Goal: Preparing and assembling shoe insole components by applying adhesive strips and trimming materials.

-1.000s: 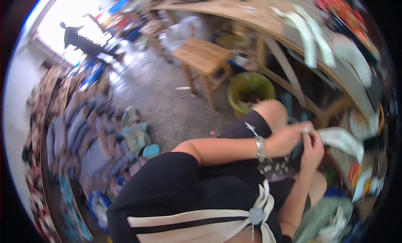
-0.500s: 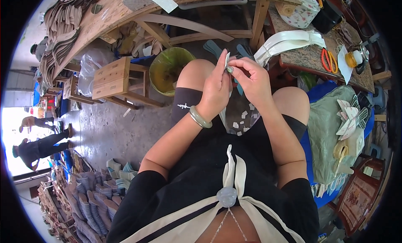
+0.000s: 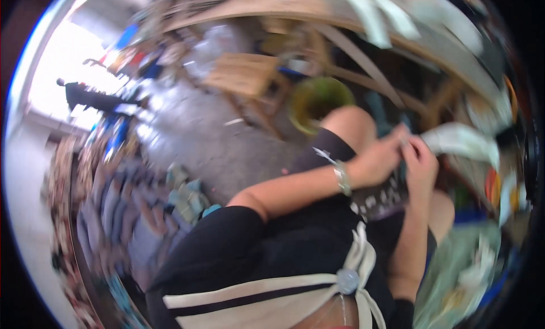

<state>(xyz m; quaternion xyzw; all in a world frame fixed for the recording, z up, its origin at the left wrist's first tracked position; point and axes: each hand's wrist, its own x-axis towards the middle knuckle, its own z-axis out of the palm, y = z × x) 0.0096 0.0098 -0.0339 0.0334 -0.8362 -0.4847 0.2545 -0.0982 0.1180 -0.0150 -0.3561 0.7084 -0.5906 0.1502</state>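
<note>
The picture is blurred by head motion. My left hand (image 3: pixel 381 159), with a metal bracelet on its wrist, and my right hand (image 3: pixel 419 161) meet above my lap, fingers pinched together on a small thing too blurred to name. A long white curved strip (image 3: pixel 461 143) runs off to the right from the fingers; it seems to be held by my right hand. I sit with bare knees, in a dark top and a pale apron.
A green bucket (image 3: pixel 318 99) stands by my left knee, a low wooden stool (image 3: pixel 244 76) beyond it. A curved wooden workbench (image 3: pixel 352 22) arcs overhead. Stacks of flat pieces (image 3: pixel 113 215) lie on the floor at left. A person (image 3: pixel 85 96) stands in the bright doorway.
The view has swung sharply left and blurred. My hands stay pinched together over my lap; the white strip now shows trailing to the right.
</note>
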